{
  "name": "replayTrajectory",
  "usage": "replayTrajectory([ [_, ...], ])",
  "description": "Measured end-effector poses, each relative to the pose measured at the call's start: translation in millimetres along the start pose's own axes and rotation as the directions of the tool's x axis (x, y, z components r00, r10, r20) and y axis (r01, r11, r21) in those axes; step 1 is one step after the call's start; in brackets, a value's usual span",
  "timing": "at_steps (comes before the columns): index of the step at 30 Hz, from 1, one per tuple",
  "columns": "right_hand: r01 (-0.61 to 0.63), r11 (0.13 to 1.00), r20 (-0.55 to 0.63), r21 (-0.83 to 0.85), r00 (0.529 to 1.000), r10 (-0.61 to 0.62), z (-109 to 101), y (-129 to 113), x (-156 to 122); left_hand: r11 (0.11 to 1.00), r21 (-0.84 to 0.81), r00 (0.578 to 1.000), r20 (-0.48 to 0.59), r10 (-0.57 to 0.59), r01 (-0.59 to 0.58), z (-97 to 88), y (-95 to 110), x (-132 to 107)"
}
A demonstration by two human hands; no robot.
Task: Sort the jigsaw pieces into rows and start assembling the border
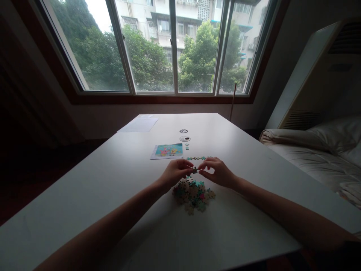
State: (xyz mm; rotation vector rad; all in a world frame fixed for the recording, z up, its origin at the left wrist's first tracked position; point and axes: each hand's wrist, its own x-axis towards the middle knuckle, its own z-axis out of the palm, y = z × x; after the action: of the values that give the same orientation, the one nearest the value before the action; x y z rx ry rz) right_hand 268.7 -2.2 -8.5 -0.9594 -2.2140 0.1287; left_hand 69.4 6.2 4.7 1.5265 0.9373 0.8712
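Over the table, my left hand (177,171) pinches a small jigsaw puzzle piece (194,170) between thumb and fingers. My right hand (216,171) is just to the right of that piece, its thumb and index finger curved and slightly apart, with nothing visible between them. Whether its fingertips touch the piece is hard to tell. Below both hands lies a loose pile of puzzle pieces (194,195) in teal, beige and a little pink. Beyond the fingers runs a row of puzzle pieces (197,158), partly hidden by my hands.
A colourful cartoon picture sheet (168,151) lies left of the row. Past it are a few small pieces (187,146) and two round items (184,139). A white paper (138,124) rests at the table's (84,188) far left. A padded couch (310,146) stands right.
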Motion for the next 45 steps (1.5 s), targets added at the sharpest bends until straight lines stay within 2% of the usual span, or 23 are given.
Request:
replayTrajectory([
  [9,0.053,0.997,-0.028,-0.060,0.998,-0.055,0,-2,-1,0.997,0.075,1.000,-0.006,-0.011,0.012,-0.5,-1,0],
  [22,0.108,0.994,-0.003,-0.010,0.994,-0.108,-2,-4,-1,1.000,0.020,0.999,0.045,0.018,-0.018,0.1,0,0],
  [26,0.093,0.995,-0.081,-0.035,0.992,-0.096,-5,2,3,0.998,0.043,0.998,0.026,0.054,-0.055,-6.5,7,3],
  [30,0.035,0.997,-0.171,-0.071,0.984,-0.047,-9,13,9,0.990,0.107,0.995,-0.018,0.095,-0.092,-23.1,10,8],
  [36,0.025,0.996,-0.190,-0.086,0.981,-0.041,-8,26,11,0.984,0.135,0.990,-0.066,0.128,-0.118,-43.4,-16,2],
  [40,0.042,0.996,-0.182,-0.074,0.982,-0.055,-2,26,13,0.975,0.161,0.983,-0.076,0.166,-0.152,-46.0,-34,-3],
  [45,0.043,0.997,-0.126,-0.064,0.991,-0.051,7,27,21,0.963,0.185,0.974,-0.074,0.214,-0.198,-47.5,-41,-4],
])
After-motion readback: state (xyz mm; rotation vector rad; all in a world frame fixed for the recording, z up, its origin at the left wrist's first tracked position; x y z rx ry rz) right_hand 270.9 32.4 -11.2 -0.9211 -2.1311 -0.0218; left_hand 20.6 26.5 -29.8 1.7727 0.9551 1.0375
